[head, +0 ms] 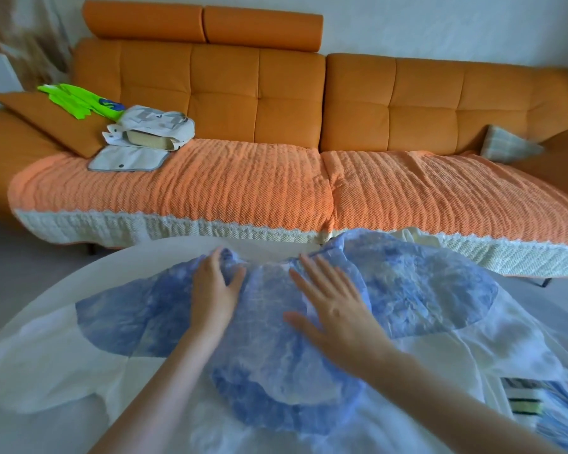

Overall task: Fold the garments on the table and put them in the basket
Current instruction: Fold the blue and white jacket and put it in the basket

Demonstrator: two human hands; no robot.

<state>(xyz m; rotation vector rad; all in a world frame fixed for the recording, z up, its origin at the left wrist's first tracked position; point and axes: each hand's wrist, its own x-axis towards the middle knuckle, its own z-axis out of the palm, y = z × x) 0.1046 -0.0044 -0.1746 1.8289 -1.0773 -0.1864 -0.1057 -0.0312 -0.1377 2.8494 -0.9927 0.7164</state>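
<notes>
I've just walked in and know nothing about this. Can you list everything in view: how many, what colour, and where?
table: one, white, nearest.
garment: one, blue and white, spread on the table.
striped cloth: one, blue, white and green, at the table's near right.
sofa: one, orange, behind the table.
blanket: one, orange with a white edge, on the sofa seat.
orange cushion: one, sofa's left end.
checked cushion: one, greyish, sofa's right end.
green cloth: one, bright green, on the orange cushion.
pale bag: one, off-white, beside the orange cushion.
left hand: one, flat on the garment, fingers straight.
right hand: one, flat on the garment, fingers straight.
</notes>
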